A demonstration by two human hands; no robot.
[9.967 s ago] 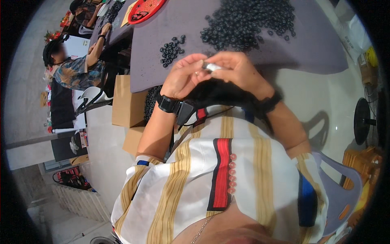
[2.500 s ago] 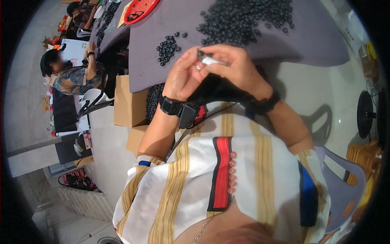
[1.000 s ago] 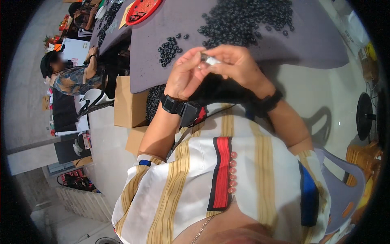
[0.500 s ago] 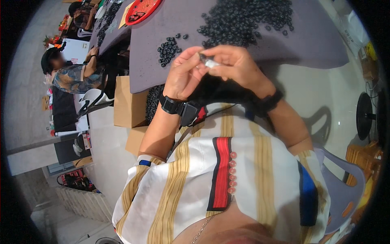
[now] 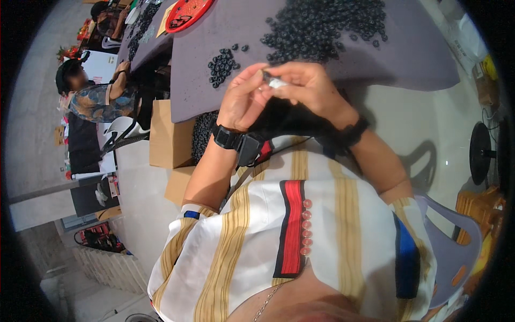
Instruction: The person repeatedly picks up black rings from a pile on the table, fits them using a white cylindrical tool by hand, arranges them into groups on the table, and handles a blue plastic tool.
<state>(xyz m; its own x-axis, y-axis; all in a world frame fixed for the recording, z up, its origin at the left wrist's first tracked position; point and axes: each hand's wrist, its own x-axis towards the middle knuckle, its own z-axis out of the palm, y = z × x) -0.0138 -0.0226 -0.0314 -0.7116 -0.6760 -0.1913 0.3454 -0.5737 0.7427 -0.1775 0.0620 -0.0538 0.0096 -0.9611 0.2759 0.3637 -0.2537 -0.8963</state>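
Observation:
Just off the near edge of the table, my two hands meet in front of me. My left hand [image 5: 240, 99] pinches a small dark piece [image 5: 266, 77] between thumb and fingertips; it looks like the round black pieces on the table, though my fingers partly cover it. Closed around a small white object [image 5: 277, 83], my right hand [image 5: 316, 92] holds it against the dark piece. What kind of object the white one is, I cannot make out. Ahead on the cloth lie a big heap of small black ring-like pieces [image 5: 322, 27] and a smaller group [image 5: 222, 67] left of it.
A red tray [image 5: 203, 20] with dark bits stands far left on the purple-grey tablecloth [image 5: 418, 59]. Below the table's left side are an open cardboard box [image 5: 165, 142] and more black pieces [image 5: 201, 137]. A person [image 5: 102, 99] works at the left. A chair [image 5: 456, 236] is at the right.
My right hand has shifted very slightly, its wrist tilting a little to the left. Both hands keep their grip, and the person at the left has moved an arm a little.

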